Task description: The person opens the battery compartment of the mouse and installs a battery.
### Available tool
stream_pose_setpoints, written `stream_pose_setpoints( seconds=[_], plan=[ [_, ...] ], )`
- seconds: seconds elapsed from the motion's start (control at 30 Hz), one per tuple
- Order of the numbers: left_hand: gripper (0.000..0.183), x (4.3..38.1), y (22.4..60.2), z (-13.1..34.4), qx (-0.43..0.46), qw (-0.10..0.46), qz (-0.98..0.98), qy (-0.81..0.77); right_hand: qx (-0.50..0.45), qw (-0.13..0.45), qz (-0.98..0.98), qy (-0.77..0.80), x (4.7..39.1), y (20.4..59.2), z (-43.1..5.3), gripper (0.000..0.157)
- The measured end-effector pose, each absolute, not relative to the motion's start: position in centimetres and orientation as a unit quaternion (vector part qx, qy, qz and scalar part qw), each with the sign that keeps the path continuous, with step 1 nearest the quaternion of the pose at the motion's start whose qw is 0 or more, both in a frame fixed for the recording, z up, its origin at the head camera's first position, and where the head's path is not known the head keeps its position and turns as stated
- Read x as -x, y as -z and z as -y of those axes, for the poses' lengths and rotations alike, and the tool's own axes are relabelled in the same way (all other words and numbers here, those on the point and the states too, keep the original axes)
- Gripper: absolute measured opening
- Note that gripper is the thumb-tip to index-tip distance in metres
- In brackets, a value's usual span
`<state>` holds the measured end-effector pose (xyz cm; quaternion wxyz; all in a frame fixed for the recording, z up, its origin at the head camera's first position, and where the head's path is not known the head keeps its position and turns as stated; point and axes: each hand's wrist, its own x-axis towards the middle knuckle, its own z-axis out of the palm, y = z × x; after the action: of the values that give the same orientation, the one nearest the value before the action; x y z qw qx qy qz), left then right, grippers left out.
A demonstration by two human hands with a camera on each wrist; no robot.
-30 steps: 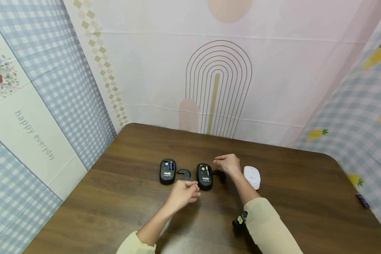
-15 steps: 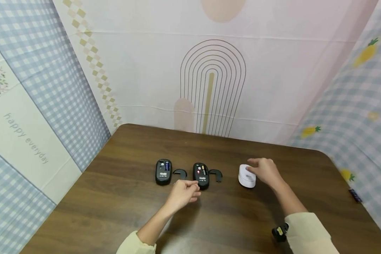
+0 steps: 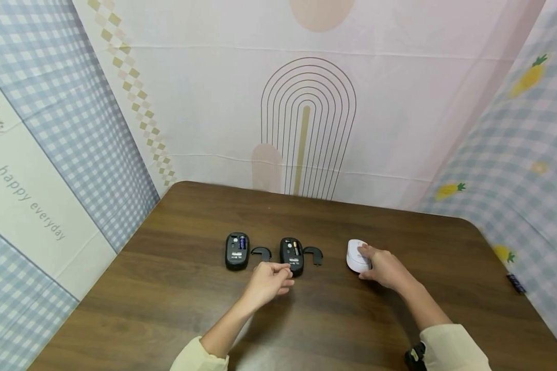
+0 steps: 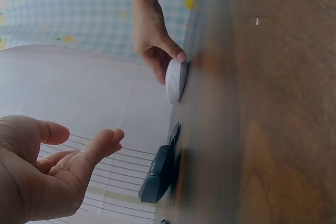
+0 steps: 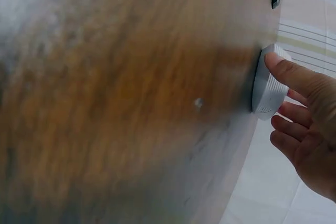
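My right hand [image 3: 385, 268] holds a white computer mouse [image 3: 355, 260] at the right of the table, thumb on its near side and fingers over the far side. In the right wrist view the thumb presses the ribbed edge of the white mouse [image 5: 269, 90]. My left hand [image 3: 266, 285] hovers just in front of a black mouse [image 3: 291, 252] turned underside up, with one battery in its bay. Thumb and fingers of the left hand [image 4: 58, 177] are apart in the left wrist view, holding nothing. A black battery cover [image 3: 314, 253] lies beside that mouse.
Another upturned black mouse [image 3: 237, 252] with a blue battery lies farther left, its cover [image 3: 262, 253] beside it. A dark battery pack [image 3: 516, 283] lies at the right edge of the wooden table [image 3: 334, 319]. Patterned cloth hangs behind and at both sides.
My right hand has moved right, from above the cover beside the middle black mouse, and now grips the white mouse. My left hand has stayed in place. The head view has shifted slightly.
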<state>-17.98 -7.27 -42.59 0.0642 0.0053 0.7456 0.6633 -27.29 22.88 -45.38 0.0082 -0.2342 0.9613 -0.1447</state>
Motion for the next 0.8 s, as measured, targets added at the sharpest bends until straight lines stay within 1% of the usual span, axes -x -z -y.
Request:
stream_pose_setpoints(
  seconds=[0.23, 0.3, 0.37, 0.47, 0.63, 0.7, 0.8],
  plan=[
    [0.03, 18.0, 42.6, 7.0, -0.005, 0.067, -0.746, -0.663, 0.248, -0.019, -0.959, 0.133, 27.3, 45.7, -23.1, 0.062],
    [0.03, 18.3, 42.7, 6.7, -0.019, 0.067, -0.754, -0.653, 0.252, -0.023, -0.958, 0.132, 27.4, 45.8, -23.1, 0.06],
    [0.03, 18.9, 42.9, 5.8, -0.056, 0.063, -0.782, -0.617, 0.253, -0.027, -0.958, 0.132, 27.3, 45.9, -23.3, 0.06],
    [0.032, 20.4, 43.1, 3.8, -0.142, 0.041, -0.837, -0.527, 0.252, -0.029, -0.958, 0.135, 27.3, 46.0, -23.5, 0.059],
    [0.04, 23.8, 43.5, -0.7, -0.28, -0.005, -0.905, -0.32, 0.248, -0.021, -0.958, 0.142, 27.4, 46.0, -23.3, 0.06],
    [0.045, 25.1, 43.9, -2.4, -0.314, -0.013, -0.921, -0.23, 0.246, -0.016, -0.959, 0.141, 27.4, 45.9, -23.3, 0.06],
    [0.052, 26.6, 44.4, -4.6, -0.337, -0.014, -0.935, -0.113, 0.253, -0.011, -0.958, 0.136, 27.5, 45.8, -23.3, 0.06]
  ],
)
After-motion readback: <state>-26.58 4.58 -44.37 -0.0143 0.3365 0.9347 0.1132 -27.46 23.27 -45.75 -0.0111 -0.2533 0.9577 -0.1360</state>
